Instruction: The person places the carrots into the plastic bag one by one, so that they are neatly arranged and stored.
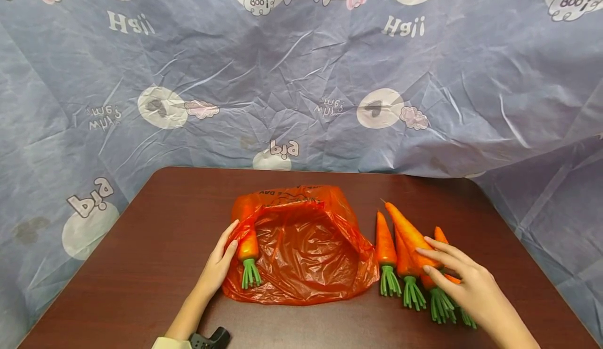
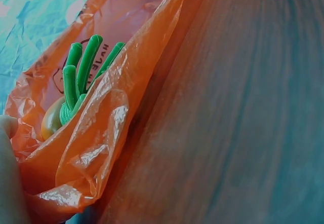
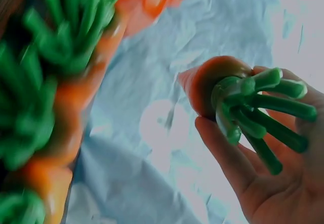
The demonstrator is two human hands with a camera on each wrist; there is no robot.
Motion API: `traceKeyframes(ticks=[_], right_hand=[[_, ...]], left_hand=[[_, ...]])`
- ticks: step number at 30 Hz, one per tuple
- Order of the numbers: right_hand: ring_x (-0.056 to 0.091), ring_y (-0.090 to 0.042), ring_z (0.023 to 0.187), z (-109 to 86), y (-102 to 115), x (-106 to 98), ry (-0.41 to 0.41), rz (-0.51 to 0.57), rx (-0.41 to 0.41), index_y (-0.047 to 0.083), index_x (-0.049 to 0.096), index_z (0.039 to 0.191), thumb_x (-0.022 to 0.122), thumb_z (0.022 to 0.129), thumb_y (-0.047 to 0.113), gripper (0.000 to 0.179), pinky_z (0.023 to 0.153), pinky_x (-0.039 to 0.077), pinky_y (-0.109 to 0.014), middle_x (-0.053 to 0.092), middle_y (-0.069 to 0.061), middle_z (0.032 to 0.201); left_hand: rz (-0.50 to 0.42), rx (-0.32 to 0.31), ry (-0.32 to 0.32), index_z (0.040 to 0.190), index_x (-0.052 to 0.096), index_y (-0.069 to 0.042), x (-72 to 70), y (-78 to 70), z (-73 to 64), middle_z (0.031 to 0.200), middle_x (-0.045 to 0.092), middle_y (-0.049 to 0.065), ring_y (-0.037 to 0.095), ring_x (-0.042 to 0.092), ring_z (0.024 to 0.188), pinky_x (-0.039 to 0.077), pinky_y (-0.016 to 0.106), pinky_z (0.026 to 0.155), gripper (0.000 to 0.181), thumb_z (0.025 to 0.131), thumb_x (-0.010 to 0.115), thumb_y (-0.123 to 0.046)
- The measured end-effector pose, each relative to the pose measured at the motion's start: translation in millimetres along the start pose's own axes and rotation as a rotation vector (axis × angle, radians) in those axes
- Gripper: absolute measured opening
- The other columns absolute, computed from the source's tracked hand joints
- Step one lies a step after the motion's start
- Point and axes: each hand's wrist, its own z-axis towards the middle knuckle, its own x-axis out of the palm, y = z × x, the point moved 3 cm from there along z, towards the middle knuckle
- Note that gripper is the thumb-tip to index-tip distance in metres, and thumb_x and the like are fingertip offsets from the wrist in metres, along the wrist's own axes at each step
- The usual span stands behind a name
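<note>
A red plastic bag (image 1: 306, 255) lies with its wide mouth facing me. My left hand (image 1: 219, 257) pinches its left rim between thumb and fingers; part of that hand shows at the edge of the left wrist view. Just inside that rim lies a carrot (image 1: 248, 247), its green stubs (image 2: 91, 64) pointing out of the mouth. My right hand (image 1: 464, 273) holds another carrot (image 1: 410, 228) near its thick end, between thumb and fingers. In the right wrist view this carrot (image 3: 195, 89) is lifted above the others, with its green stems (image 3: 268, 102) over the palm.
Several more carrots (image 1: 385, 239) lie side by side right of the bag, green ends toward me, partly hidden under my right hand. All rest on a dark brown table (image 1: 141, 265). A printed blue-grey cloth (image 1: 264, 77) hangs behind it.
</note>
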Motion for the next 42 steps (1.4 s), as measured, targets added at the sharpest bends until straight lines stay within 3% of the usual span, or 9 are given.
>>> traceKeyframes(ticks=[2,7,16,20,23,27,31,35,42], right_hand=[[0.033,0.024,0.112,1.5,9.0,4.2,0.029,0.007,-0.004,0.026,0.068,0.106,0.076,0.069,0.007,0.043,0.082,0.029,0.004,0.053,0.020,0.124],[0.039,0.020,0.109,3.4,27.5,13.7,0.105,0.031,0.002,0.031,0.065,0.109,0.074,0.074,0.013,0.041,0.078,0.034,0.003,0.057,0.011,0.122],[0.057,-0.001,0.102,7.5,53.3,33.9,0.148,0.046,-0.116,0.032,0.063,0.111,0.075,0.072,0.014,0.044,0.085,0.033,0.001,0.059,0.006,0.120],[0.062,-0.008,0.093,10.6,62.0,45.7,0.200,0.089,-0.124,0.032,0.062,0.113,0.073,0.075,0.015,0.043,0.072,0.043,-0.007,0.058,0.004,0.121],[0.061,-0.005,0.086,14.0,67.6,55.4,0.245,0.152,-0.125,0.030,0.062,0.114,0.070,0.078,0.013,0.041,0.061,0.043,-0.012,0.057,0.002,0.124],[0.044,0.008,0.061,18.4,74.9,68.4,0.330,0.227,-0.123,0.027,0.061,0.116,0.065,0.083,0.014,0.035,0.051,0.035,-0.011,0.054,-0.001,0.128],[0.022,0.009,0.049,23.5,82.2,82.9,0.391,0.255,-0.118,0.025,0.061,0.116,0.062,0.085,0.016,0.032,0.046,0.032,-0.011,0.053,-0.003,0.128],[0.026,0.009,0.048,29.3,87.9,97.9,0.423,0.250,-0.105,0.024,0.062,0.116,0.062,0.085,0.017,0.032,0.048,0.032,-0.013,0.054,-0.003,0.128],[0.054,-0.003,0.067,42.7,98.2,126.2,0.452,0.196,-0.054,0.023,0.063,0.115,0.062,0.085,0.020,0.030,0.056,0.039,-0.016,0.053,-0.001,0.129]], left_hand=[[0.002,0.001,-0.004,0.143,0.027,-0.023,-0.3,0.2,0.5,0.147,0.031,0.003,0.005,0.028,0.130,0.023,0.014,0.102,0.046,0.098,0.038,-0.022],[-0.001,-0.014,0.007,0.143,0.027,-0.025,-0.2,-0.7,0.5,0.147,0.031,0.001,0.004,0.029,0.130,0.026,0.036,0.107,0.046,0.098,0.038,-0.024],[-0.004,-0.020,0.012,0.143,0.026,-0.024,0.8,0.5,-2.1,0.147,0.030,0.001,0.007,0.031,0.129,0.027,0.045,0.106,0.047,0.098,0.038,-0.024],[-0.008,-0.023,0.006,0.143,0.027,-0.025,0.7,-0.1,-2.5,0.147,0.031,0.000,0.003,0.031,0.128,0.028,0.025,0.105,0.046,0.098,0.039,-0.024],[-0.025,-0.019,0.004,0.143,0.027,-0.025,0.5,-1.8,-1.8,0.147,0.031,-0.001,-0.004,0.029,0.127,0.024,0.008,0.098,0.046,0.098,0.039,-0.024],[-0.045,-0.007,0.013,0.143,0.027,-0.023,0.6,-3.3,-1.8,0.146,0.031,0.001,-0.010,0.030,0.123,0.025,0.005,0.095,0.047,0.098,0.039,-0.024],[-0.053,0.015,0.005,0.143,0.028,-0.023,0.7,-1.8,-2.3,0.147,0.030,0.005,-0.011,0.029,0.123,0.024,0.004,0.095,0.046,0.098,0.039,-0.021],[-0.054,0.035,-0.002,0.143,0.029,-0.021,0.6,-0.9,-1.7,0.147,0.031,0.008,-0.010,0.029,0.123,0.023,0.003,0.095,0.046,0.098,0.039,-0.020],[-0.062,0.039,0.013,0.143,0.028,-0.016,1.0,-2.7,-1.5,0.147,0.030,0.008,-0.012,0.029,0.122,0.022,0.002,0.095,0.046,0.098,0.037,-0.019]])
